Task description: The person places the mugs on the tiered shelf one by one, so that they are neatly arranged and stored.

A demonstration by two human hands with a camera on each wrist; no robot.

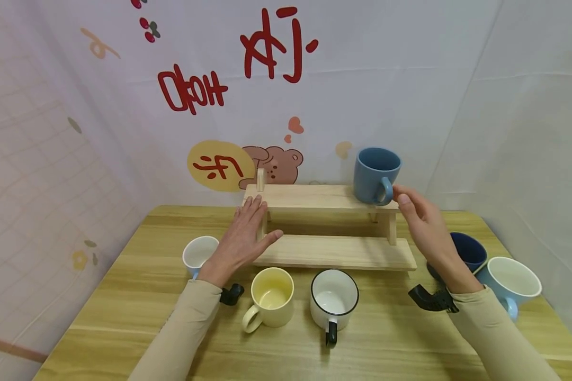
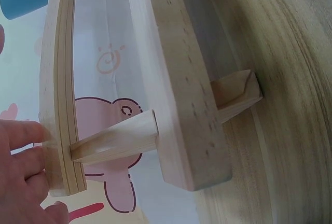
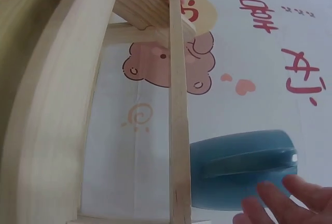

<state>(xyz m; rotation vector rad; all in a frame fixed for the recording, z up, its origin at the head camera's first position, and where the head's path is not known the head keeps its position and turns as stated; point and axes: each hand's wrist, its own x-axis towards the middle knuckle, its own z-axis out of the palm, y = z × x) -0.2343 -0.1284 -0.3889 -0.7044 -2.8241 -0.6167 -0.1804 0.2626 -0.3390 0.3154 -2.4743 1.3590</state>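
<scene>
A two-tier wooden shelf (image 1: 310, 197) stands at the back of the table. On the right end of its upper board sits a blue mug (image 1: 373, 180), upright, its handle turned toward the front right. Close by the handle is my right hand (image 1: 429, 230), fingers loosely bent and not round the mug; whether the fingertips (image 3: 270, 193) touch it I cannot tell. My left hand (image 1: 243, 238) rests its straight fingers on the left end of the upper board, where the left wrist view shows fingertips (image 2: 26, 133) against the board's edge.
In front of the shelf stand a yellow mug (image 1: 278, 309) and a white mug with a black rim (image 1: 331, 312). A white-lined cup (image 1: 197, 254) is partly behind my left hand. Past my right wrist are a dark blue mug (image 1: 472, 251) and a light blue mug (image 1: 510, 283).
</scene>
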